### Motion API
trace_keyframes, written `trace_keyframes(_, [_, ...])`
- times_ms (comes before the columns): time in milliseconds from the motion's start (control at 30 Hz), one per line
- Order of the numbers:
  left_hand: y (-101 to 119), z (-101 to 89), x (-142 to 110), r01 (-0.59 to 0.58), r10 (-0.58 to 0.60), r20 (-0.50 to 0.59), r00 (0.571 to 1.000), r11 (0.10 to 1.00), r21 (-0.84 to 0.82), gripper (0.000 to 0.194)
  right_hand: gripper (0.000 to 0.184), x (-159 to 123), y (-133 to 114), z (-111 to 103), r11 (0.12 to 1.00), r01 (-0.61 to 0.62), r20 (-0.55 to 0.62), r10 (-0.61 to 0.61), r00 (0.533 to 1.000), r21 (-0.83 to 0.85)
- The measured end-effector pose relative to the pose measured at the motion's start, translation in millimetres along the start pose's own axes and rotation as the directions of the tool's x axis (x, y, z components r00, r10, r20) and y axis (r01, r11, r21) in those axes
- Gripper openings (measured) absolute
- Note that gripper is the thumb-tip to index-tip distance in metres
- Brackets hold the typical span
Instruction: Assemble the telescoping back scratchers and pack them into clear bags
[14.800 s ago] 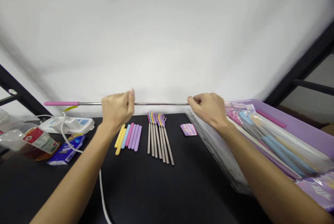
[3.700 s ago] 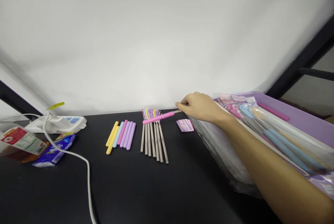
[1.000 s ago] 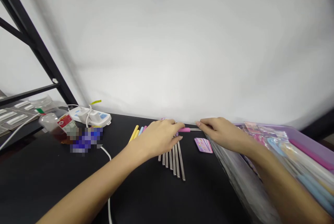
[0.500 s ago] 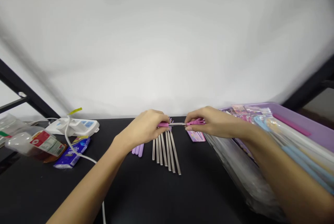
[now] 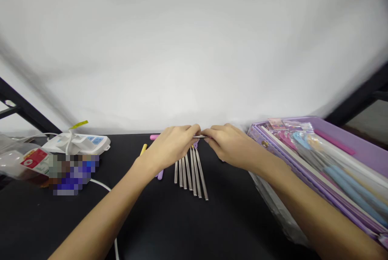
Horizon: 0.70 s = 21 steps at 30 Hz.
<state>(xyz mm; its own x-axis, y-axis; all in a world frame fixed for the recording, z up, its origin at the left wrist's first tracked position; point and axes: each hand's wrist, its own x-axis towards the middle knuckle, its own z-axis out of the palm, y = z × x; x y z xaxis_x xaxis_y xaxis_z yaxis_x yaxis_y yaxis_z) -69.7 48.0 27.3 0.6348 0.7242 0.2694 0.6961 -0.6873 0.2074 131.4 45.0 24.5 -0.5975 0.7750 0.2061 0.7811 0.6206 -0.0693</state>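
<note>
My left hand (image 5: 178,143) and my right hand (image 5: 227,143) meet almost fingertip to fingertip, both closed on a thin metal rod (image 5: 200,136). A short stretch of the rod shows between them; its far parts are hidden by the fingers. Past the left hand's outer side a pink handle (image 5: 154,137) sticks out; whether it joins the rod cannot be seen. Below the hands several silver metal rods (image 5: 190,173) lie fanned out on the black tabletop, with a purple end piece (image 5: 195,145) at their top. Purple handles (image 5: 160,174) and a yellow handle (image 5: 143,149) show beside my left arm.
On the right stands a purple bin (image 5: 363,161) with bagged, blue-handled items (image 5: 348,183), and clear plastic (image 5: 273,203) hangs beside it. At left are a white power strip (image 5: 97,143) with a cable (image 5: 101,185) and a bottle (image 5: 34,163). A white wall (image 5: 194,50) rises behind.
My hands have come closer together, covering most of the rod. The pink pronged end in my right hand is no longer visible. A pink handle now shows left of my left hand.
</note>
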Motion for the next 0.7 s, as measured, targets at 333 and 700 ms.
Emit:
trace_keyframes(333, [-66.4, -53.8, -17.1, 0.103, -0.103, 0.038, 0.994, 0.995, 0.011, 0.012, 0.066, -2.8, 48.2, -28.5, 0.911, -0.36, 0.111, 0.386, 0.916, -0.201])
trace_keyframes(700, [-27.3, -17.5, -6.2, 0.179, -0.142, -0.155, 0.978, 0.949, 0.258, 0.043, 0.052, 3.4, 30.0, -2.9, 0.847, -0.467, 0.036, 0.49, 0.871, -0.253])
